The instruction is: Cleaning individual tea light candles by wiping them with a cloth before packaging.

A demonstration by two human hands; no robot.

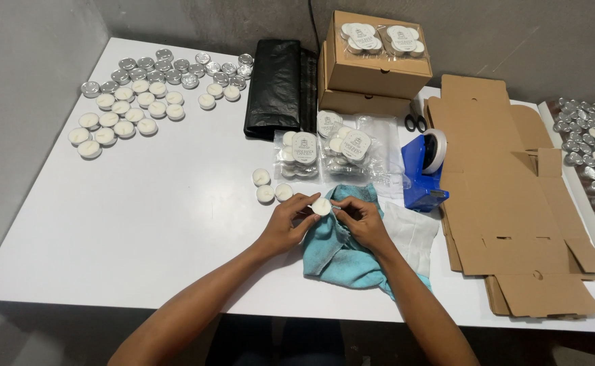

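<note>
Together, both hands pinch one small white candle over a blue cloth.

Far left, a batch of candles (145,88), too many to count, lies well clear. Three loose candles (270,186) wait just beside the left hand (285,227), whose fingertips grasp the candle (322,206); the right hand (364,224) clenches it through the cloth (341,254), seemingly to wipe it. Two closed boxes (372,71) stand stacked beyond.

The tea lights (592,152) at the far right are cut off by the picture's edge, the scissors (416,122) are half hidden behind the brown boxes (372,74), the print on the round labels (356,144) is too small to tell, and the blue cloth (341,254) lies partly under the hands (324,220).
</note>
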